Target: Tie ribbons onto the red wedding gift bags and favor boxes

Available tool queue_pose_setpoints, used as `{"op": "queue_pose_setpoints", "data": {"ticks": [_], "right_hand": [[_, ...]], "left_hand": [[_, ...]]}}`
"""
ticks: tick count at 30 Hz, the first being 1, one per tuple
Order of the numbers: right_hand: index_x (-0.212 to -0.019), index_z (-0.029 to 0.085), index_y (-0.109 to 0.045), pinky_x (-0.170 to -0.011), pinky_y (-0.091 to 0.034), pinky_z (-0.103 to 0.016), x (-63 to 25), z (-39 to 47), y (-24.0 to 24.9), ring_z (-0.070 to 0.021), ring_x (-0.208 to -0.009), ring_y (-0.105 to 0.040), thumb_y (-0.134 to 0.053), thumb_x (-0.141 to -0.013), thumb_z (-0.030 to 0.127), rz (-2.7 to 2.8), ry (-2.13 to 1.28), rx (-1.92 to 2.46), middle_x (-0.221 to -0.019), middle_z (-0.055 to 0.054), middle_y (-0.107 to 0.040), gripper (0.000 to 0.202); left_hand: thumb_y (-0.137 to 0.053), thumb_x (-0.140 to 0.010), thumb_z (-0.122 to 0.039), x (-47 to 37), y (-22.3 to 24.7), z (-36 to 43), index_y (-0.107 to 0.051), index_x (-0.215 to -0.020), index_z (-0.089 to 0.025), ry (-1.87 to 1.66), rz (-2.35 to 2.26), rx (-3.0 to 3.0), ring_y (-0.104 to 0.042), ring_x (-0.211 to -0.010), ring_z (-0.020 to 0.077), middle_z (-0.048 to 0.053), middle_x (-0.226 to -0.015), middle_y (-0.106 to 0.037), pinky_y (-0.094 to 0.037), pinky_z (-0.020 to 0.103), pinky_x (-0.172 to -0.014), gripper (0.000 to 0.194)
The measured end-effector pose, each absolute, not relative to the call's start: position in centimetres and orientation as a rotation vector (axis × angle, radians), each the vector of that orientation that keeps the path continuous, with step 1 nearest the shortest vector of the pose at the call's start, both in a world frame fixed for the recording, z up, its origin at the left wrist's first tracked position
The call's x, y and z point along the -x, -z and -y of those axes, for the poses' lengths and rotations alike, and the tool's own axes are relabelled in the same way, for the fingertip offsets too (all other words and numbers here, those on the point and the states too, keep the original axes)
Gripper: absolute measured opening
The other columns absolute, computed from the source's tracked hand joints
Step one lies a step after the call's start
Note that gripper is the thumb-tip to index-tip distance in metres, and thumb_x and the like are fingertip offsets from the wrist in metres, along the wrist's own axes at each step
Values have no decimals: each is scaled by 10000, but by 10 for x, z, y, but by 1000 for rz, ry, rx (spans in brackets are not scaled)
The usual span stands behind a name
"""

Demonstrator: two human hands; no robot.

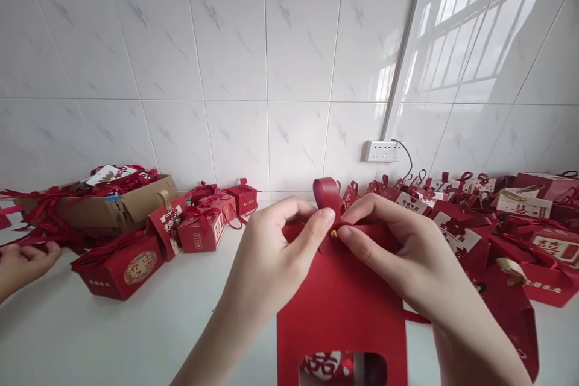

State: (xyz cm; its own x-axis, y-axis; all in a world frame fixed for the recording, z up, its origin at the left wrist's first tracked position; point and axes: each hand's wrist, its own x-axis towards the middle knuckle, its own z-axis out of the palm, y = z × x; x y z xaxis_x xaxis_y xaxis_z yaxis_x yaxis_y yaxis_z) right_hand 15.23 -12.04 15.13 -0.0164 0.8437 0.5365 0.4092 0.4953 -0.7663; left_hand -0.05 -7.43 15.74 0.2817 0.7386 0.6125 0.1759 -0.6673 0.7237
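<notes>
A tall red gift box stands upright before me, with a window low in its front showing printed paper and something dark inside. A dark red ribbon loop rises from its top edge, and a small gold bead sits at the loop's base. My left hand is closed, thumb and fingers pinching the ribbon just left of the bead. Closed on the right side of the bead, my right hand pinches the ribbon at the box's top edge. Its fingertips behind the box are hidden.
Several finished-looking red boxes stand left on the white table, by a brown carton heaped with ribbons. Another person's hand rests at far left. Many red boxes crowd the right. A power strip is on the tiled wall.
</notes>
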Motion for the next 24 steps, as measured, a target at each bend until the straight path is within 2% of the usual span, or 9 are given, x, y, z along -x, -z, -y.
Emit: {"op": "queue_pose_setpoints", "data": {"ticks": [4, 9, 12, 15, 19, 24], "right_hand": [[-757, 197, -570, -476, -472, -135, -155, 114, -150, -84, -603, -571, -623, -852, 328, 1595, -580, 1057, -713, 16, -626, 170], [-748, 185, -580, -440, -472, -142, -157, 112, -150, -95, -570, -587, -681, -803, 343, 1557, -690, 1033, -701, 0, -646, 196], [-732, 181, -592, -437, -472, -149, -159, 115, -152, -100, -560, -594, -673, -809, 349, 1534, -675, 1042, -696, -13, -657, 202], [-727, 184, -601, -423, -458, -148, -161, 118, -153, -94, -540, -587, -654, -825, 343, 1527, -657, 1046, -687, -10, -657, 194], [-728, 185, -616, -426, -442, -133, -165, 117, -151, -84, -546, -576, -695, -794, 294, 1581, -657, 1045, -668, 11, -637, 149], [-704, 183, -577, -401, -402, -123, -165, 118, -150, -67, -513, -542, -727, -763, 259, 1574, -745, 1060, -630, 36, -598, 178]], "left_hand": [[-585, -849, -298, -3, -155, 72, -651, -641, -182, -1452, -827, -2075, -439, -471, 64, -43, -517, -550, -329, 157, -423, 247], [-563, -862, -317, -1, -157, 70, -623, -594, -181, -1448, -858, -2165, -364, -413, 54, -49, -454, -451, -265, 163, -360, 306], [-533, -880, -309, -1, -159, 72, -619, -619, -182, -1433, -822, -2149, -425, -425, 52, -42, -493, -518, -299, 150, -369, 303], [-584, -849, -314, -2, -158, 73, -645, -723, -195, -1487, -816, -2072, -493, -442, 63, -40, -537, -579, -358, 143, -382, 184], [-625, -822, -270, -4, -155, 75, -656, -712, -196, -1546, -792, -2088, -554, -469, 71, -38, -556, -624, -428, 133, -417, 136], [-630, -820, -249, -5, -150, 76, -705, -759, -231, -1633, -813, -2105, -629, -581, 78, -46, -683, -705, -497, 114, -501, 99]]}}
